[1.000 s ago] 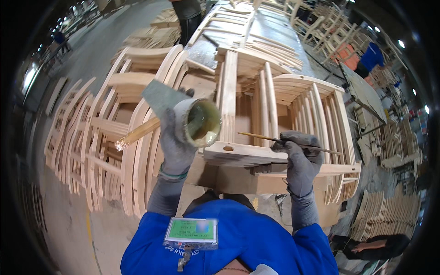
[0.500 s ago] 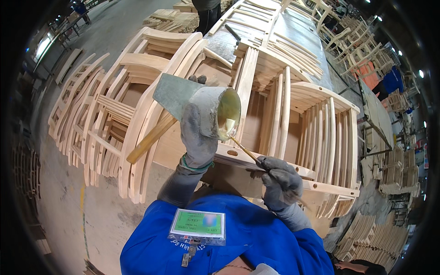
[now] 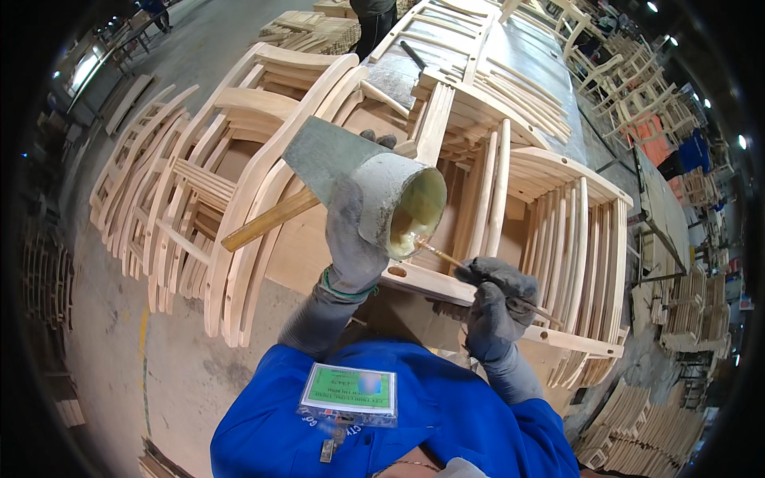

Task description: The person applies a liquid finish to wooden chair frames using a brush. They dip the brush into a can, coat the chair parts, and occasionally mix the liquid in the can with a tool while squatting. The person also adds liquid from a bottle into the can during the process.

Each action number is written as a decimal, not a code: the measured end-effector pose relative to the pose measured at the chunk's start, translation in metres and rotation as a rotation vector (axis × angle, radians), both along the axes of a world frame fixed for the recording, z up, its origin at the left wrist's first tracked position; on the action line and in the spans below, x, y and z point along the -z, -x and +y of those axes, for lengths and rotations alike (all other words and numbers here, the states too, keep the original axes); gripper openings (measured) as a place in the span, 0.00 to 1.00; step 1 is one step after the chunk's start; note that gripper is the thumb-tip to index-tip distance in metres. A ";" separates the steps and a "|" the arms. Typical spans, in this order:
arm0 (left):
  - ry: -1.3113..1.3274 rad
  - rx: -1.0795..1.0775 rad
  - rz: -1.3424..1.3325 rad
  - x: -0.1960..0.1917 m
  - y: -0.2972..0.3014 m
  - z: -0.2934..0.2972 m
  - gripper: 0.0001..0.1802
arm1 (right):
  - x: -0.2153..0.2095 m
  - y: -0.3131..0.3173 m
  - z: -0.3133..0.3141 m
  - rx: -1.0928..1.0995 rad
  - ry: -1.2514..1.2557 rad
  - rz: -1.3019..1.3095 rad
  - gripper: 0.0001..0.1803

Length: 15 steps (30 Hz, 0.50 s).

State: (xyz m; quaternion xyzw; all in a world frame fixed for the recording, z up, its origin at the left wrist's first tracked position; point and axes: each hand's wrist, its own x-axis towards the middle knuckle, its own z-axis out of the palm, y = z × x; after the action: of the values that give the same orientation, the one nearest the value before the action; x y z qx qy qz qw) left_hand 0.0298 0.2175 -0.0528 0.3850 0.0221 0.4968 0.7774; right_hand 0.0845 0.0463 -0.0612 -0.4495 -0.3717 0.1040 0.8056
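My left hand (image 3: 351, 239), in a grey glove, is closed around a grey cup (image 3: 386, 187) tilted with its mouth toward the right. Pale, creamy stuff like glue (image 3: 408, 241) lies at the lower lip inside. A flat grey-green piece (image 3: 323, 155) sticks out behind the cup, and a wooden handle (image 3: 271, 219) runs below it; how these join is hidden. My right hand (image 3: 502, 295), gloved too, grips a thin brush (image 3: 442, 256) with its tip at the creamy stuff in the cup's mouth. The brush's back end shows beyond the hand.
Wooden chair frames (image 3: 231, 175) stand stacked at the left. More slatted wooden frames (image 3: 566, 231) lie in front of me and to the right. Loose slats (image 3: 518, 99) rest on a shiny table (image 3: 518, 52) beyond. A person (image 3: 373, 24) stands at the far side.
The cup has moved slightly right and tips its mouth a little more downward. My right hand has shifted right with the brush, whose tip stays at the cup's lip.
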 end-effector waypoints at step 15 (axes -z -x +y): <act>0.187 -0.071 0.101 0.031 -0.021 0.022 0.26 | -0.046 -0.092 0.018 -0.119 0.226 0.448 0.11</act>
State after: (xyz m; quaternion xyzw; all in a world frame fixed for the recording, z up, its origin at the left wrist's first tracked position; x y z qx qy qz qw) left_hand 0.0512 0.2398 -0.0838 0.3343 0.1213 0.4997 0.7898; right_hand 0.1761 0.0647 -0.0153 -0.4797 -0.1957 0.2892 0.8049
